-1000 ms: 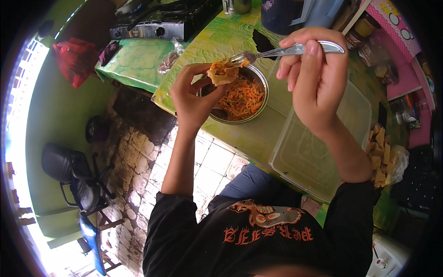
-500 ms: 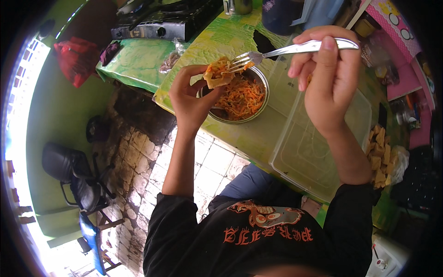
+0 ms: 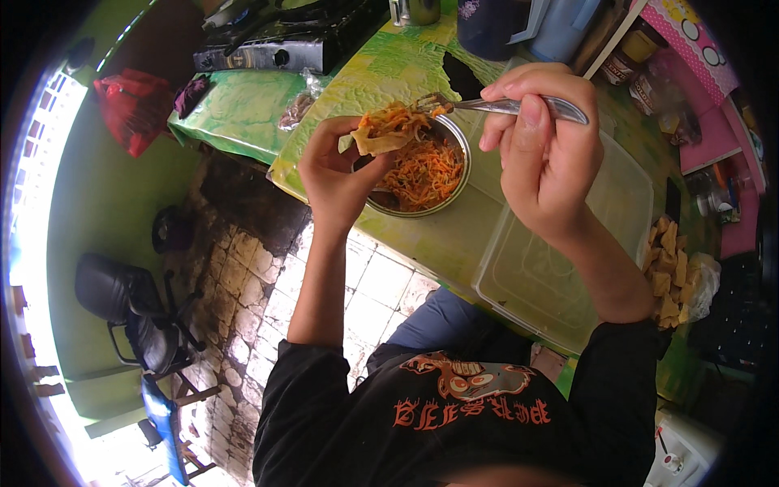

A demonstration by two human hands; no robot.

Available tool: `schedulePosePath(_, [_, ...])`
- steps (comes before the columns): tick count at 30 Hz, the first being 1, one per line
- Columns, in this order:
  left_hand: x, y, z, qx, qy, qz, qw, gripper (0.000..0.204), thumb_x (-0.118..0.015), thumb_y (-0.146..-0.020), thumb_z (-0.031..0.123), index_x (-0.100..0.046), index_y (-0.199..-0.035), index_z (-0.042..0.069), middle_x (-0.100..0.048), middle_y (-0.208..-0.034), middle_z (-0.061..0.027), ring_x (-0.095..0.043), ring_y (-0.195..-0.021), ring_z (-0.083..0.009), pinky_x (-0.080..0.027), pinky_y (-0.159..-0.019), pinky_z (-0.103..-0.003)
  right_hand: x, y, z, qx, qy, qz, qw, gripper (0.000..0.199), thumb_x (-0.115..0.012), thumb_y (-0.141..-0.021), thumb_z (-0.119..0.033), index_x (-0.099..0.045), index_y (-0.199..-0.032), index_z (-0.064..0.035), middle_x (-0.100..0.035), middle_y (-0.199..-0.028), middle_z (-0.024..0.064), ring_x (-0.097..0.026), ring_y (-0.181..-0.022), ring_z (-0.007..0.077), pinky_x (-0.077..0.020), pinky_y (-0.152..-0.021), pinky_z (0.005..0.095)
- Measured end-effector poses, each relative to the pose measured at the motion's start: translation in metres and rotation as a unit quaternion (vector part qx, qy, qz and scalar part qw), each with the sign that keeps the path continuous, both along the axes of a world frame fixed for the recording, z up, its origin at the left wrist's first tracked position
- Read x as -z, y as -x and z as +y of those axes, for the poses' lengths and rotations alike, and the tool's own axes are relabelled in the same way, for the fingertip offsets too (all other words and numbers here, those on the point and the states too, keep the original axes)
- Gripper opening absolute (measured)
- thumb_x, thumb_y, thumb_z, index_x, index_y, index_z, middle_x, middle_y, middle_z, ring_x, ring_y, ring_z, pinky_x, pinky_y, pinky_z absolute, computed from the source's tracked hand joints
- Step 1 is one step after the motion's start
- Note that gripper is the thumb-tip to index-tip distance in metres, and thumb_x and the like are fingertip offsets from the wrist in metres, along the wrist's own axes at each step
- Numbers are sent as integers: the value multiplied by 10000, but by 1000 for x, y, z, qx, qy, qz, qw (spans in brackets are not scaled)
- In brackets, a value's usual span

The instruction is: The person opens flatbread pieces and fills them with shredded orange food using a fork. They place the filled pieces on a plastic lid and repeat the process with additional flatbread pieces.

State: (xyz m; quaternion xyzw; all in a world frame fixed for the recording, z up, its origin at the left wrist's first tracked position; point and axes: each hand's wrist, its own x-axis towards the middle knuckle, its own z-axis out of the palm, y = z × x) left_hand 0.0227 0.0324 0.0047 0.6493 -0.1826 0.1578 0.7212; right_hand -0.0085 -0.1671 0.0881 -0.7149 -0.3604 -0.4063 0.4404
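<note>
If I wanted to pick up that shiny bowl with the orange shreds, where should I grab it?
Probably grip the metal bowl by its thin rim, at the bare side near the clear plastic tub, coming from above. The left hand crowds the other side, and the rim stands up, easy to pinch.

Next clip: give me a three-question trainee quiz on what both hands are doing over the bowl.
1. True or false: the left hand holds a folded tofu pocket above the metal bowl.
2. Which tool does the right hand hold? A) fork B) knife C) tongs
3. Fill in: the clear plastic container lies on the person's ____ side of the bowl.

Key: 1 true. 2 A, its tines at the shredded orange filling in the pocket. 3 right.
</note>
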Motion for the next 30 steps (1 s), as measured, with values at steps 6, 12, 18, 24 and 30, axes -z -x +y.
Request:
schedulePosePath(6, [2, 0, 6, -12, -3, -8, 1000, 408, -729, -679, -100, -564, -1048, -44, -576, -1045, -86, -575, -1023, -167, -503, -895, -323, 1, -9, -10, 46, 19, -46, 998, 93, -381, -967, -38, -440, -951, 33, -558, -947, 153, -514, -564, 95, -419, -493, 208])
schedulePosePath(12, [5, -1, 16, -24, 16, 8, 1000, 409, -736, -685, -94, -556, -1051, -62, -595, -1058, -109, -593, -1009, -176, -500, -885, -307, 13, -16, -16, 29, -40, 46, 998, 112, -389, -965, -35, -451, -895, 26, -573, -928, 136, -546, -565, 117, -435, -499, 230])
schedulePosePath(18, [1, 4, 15, 43, 103, 82, 990, 444, -732, -714, -66, -539, -1114, -82, -638, -1049, -145, -631, -965, -187, -504, -877, -309, 11, -21, -26, -35, -241, 141, 960, 188, -333, -1013, -153, -440, -1026, 1, -586, -984, 155, -549, -600, 126, -388, -466, 218])
schedulePosePath(24, [-1, 6, 9, 77, 124, 101, 984, 462, -730, -707, -74, -539, -1128, -79, -646, -1052, -149, -638, -961, -192, -516, -859, -312, 16, -18, -24, -92, -367, 281, 882, 187, -361, -1012, -160, -489, -1009, -24, -589, -1010, 150, -539, -669, 130, -356, -492, 213])
schedulePosePath(30, [-1, 4, 6, 97, 135, 87, 982, 457, -726, -702, -84, -544, -1121, -76, -649, -1045, -150, -643, -951, -195, -520, -858, -313, 22, -19, -19, -84, -337, 314, 884, 183, -360, -1016, -183, -477, -1027, -43, -583, -1004, 135, -531, -665, 119, -351, -493, 203])
